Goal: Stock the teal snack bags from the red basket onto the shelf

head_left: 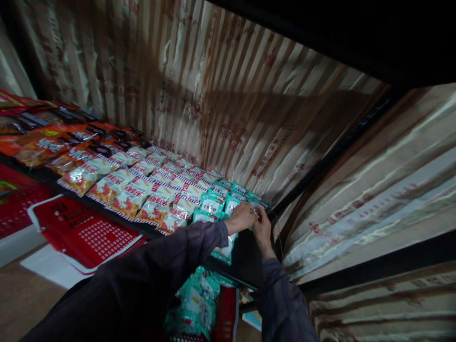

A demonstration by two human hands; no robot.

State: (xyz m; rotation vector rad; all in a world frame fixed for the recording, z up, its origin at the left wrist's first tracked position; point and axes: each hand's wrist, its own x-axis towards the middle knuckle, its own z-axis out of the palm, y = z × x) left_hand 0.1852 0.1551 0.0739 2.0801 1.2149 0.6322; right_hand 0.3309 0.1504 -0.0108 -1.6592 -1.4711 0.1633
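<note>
My left hand [242, 217] and my right hand [262, 228] meet at the right end of a dark shelf [245, 266], fingers pinched together on a teal snack packet [228, 249] at the front of the teal row. More teal snack packets [217, 202] lie in rows just behind the hands. To their left sit rows of red-and-white shrimp snack packets [149, 197], then orange packets [46, 149]. Both arms wear dark sleeves. The fingertips are small and dim.
A red plastic basket [199, 304] below the shelf holds more teal packets. Other red baskets [81, 232] stand on the floor at left. Striped plastic sheeting [221, 90] covers the back wall and the right side. A dark upright post [335, 152] runs beside the shelf's right end.
</note>
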